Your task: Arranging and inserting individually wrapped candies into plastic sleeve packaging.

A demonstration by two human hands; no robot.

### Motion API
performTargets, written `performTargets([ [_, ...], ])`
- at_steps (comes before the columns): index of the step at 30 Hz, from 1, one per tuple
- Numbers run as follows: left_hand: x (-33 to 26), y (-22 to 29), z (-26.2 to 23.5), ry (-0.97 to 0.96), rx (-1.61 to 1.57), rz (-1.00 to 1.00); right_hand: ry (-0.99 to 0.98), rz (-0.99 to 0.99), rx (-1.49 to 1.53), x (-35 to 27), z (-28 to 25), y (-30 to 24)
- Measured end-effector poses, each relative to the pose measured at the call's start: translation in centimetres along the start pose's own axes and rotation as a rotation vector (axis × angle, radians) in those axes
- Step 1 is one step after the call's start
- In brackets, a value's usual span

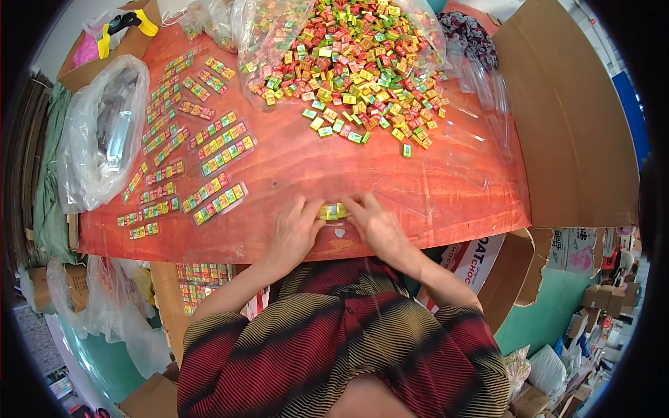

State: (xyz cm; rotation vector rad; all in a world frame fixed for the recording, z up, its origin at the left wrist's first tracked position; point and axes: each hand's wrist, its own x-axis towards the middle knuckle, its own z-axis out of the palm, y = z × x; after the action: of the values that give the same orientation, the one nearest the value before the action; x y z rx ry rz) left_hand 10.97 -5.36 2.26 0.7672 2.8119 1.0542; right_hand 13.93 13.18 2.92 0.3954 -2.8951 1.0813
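Filled candy strips (209,150) lie at the table's left. At its near edge, the left hand (296,233) and right hand (373,226) pinch a short candy row (332,212) between fingertips (apparently aligning it). Next probably: sleeving it, keeping the pieces squeezed together.

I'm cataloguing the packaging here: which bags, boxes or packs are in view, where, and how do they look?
Open clear bag: table's far side, spilling small red, yellow, green sweets.
Filled packs: clear strips in rows, left.
Grey-filled plastic bag: left edge.
Cardboard box: brown, right.
Both hands touch one row of sweets.
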Motion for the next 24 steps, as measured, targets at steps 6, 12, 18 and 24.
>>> performTargets([
  [6, -2.7, -2.0, 1.1, 0.18, 0.305, 0.328, 0.035, -0.172, -0.195, -2.9, 1.7, 0.5],
  [12, -3.3, -1.9, 1.1, 0.056, 0.369, 0.278, 0.095, -0.205, -0.327, -3.3, 2.9, 0.8],
  [18, -4.1, -2.0, 1.2, -0.053, 0.165, 0.199, -0.13, -0.067, -0.301, -4.3, 2.7, 0.6],
  [24, -4.0, -1.3, 0.6, -0.152, 0.233, 0.081, -0.168, -0.072, -0.3, -4.3, 2.8, 0.7],
])
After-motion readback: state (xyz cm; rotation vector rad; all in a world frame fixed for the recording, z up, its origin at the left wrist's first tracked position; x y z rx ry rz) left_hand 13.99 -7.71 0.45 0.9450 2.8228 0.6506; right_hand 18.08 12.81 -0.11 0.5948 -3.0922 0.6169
